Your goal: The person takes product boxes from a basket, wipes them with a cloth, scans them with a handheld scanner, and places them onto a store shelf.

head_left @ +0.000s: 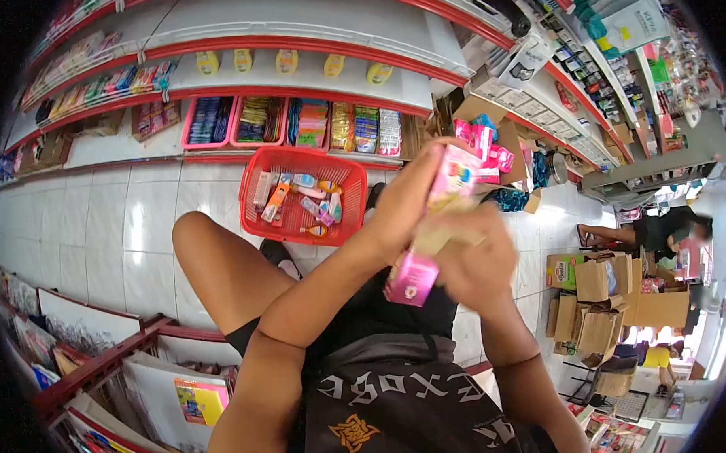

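A pink box (414,279) is being gripped by the left hand (409,198) and a yellowish cloth (446,227) by the blurred right hand (482,262).

Pink printed box (412,279), held aslant, middle partly hidden

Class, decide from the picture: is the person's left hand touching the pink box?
Touching. The head view shows the left hand gripping the pink box along one side.

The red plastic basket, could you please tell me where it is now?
In the head view, the red plastic basket sits left of centre on the tiled floor, between the pink trays on the bottom shelf and the person's left shoe.
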The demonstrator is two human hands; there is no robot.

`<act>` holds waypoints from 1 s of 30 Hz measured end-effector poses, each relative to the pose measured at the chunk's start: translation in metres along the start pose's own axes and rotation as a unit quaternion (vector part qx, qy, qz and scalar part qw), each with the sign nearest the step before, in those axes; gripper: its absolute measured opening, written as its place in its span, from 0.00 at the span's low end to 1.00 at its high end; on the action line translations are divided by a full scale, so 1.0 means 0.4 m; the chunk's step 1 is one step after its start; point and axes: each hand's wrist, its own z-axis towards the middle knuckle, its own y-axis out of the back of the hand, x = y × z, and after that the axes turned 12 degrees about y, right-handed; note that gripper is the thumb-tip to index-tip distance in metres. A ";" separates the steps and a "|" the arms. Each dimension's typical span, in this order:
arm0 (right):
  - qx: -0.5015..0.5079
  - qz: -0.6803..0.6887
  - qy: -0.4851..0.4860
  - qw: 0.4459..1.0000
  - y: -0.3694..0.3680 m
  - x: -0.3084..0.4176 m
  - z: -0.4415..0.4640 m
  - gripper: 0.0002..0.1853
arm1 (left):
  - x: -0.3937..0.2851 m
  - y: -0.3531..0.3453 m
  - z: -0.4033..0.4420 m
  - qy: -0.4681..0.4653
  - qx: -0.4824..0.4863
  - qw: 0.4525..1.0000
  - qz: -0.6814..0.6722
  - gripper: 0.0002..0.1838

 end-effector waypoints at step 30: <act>0.086 0.003 0.059 0.995 0.029 0.001 -0.024 0.06 | -0.002 0.012 -0.001 0.080 0.018 0.996 -0.019 0.20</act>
